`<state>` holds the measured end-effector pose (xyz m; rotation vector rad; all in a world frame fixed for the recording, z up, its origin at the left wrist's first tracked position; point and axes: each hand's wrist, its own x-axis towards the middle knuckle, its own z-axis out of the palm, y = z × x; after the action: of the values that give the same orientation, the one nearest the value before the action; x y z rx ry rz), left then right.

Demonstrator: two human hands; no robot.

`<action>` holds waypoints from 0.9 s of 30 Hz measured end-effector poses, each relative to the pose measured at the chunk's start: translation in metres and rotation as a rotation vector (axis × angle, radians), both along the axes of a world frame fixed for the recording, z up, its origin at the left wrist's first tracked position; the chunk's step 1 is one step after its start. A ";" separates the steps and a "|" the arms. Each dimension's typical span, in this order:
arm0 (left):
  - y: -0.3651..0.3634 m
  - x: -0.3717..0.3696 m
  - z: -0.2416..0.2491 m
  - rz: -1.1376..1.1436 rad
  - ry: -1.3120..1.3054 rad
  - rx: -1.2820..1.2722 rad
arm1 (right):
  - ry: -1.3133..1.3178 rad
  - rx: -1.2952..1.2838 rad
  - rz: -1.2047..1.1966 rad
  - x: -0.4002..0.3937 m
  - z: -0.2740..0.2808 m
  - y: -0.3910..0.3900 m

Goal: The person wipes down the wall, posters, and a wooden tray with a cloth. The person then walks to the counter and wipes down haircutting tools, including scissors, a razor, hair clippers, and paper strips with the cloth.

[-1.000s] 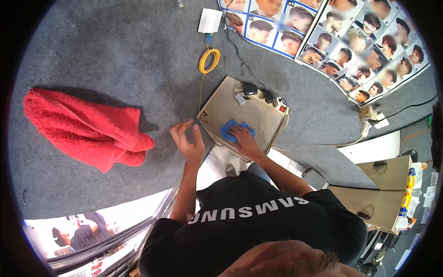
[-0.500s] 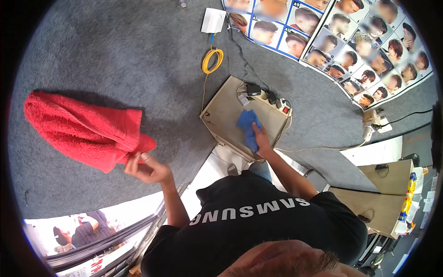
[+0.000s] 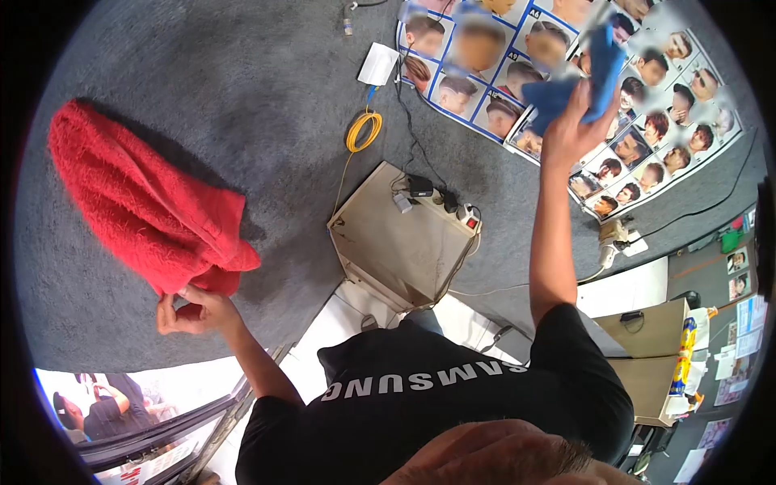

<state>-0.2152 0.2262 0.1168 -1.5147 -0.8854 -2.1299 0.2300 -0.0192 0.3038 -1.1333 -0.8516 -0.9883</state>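
Note:
My left hand (image 3: 192, 311) is at the lower edge of a red towel (image 3: 153, 210), its thumb and finger curled together at the cloth. The towel hangs against the grey carpeted wall on the left. My right hand (image 3: 572, 133) is raised in front of the haircut posters, closed on a blue cloth (image 3: 600, 77) that is blurred by motion. Behind the cloth, haircut pictures (image 3: 630, 145) show on the poster.
A corner shelf (image 3: 396, 234) juts from the wall in the middle, with adapters and a plug strip (image 3: 467, 217) along its back edge. Above it hang a coiled yellow cable (image 3: 364, 132) and a white box (image 3: 377, 65). A cabinet (image 3: 647, 343) stands at right.
My right hand has moved from above the shelf up to the posters with the blue cloth. My left hand has moved down and left to the towel's lower edge, and the view has shifted.

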 end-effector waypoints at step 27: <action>-0.030 0.413 0.256 -1.046 0.844 0.313 | 0.615 -0.046 0.573 0.045 0.142 0.025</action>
<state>0.1978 0.1960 0.3725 -2.6552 0.6368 -1.6271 0.2754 0.0059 0.4463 -1.0571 -0.6332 -0.1266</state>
